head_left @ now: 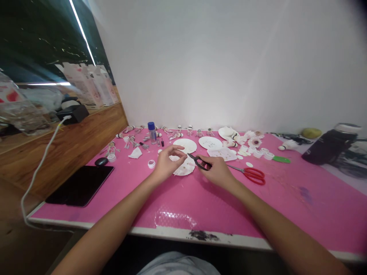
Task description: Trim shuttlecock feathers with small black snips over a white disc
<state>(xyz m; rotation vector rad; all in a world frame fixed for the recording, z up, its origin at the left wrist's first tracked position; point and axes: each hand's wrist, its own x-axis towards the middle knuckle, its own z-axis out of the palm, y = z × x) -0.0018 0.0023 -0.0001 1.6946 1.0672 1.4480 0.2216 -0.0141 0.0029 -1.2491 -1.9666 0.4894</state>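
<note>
Craft workshop, shuttlecocks (288, 145) on pink mat (286, 214)

Room on pink mat (197, 206) near body; red scissors (254, 175) right of R hand (218, 172), plate (185, 145) ahead.

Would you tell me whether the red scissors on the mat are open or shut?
Shut: on the red scissors, the blades lie together as one thin line.

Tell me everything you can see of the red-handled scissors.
The red-handled scissors lie flat on the pink mat, to the right of the person's right hand. Two red, plastic-looking finger loops form one end; the closed metal blades point toward that hand, tip close to it.
</note>
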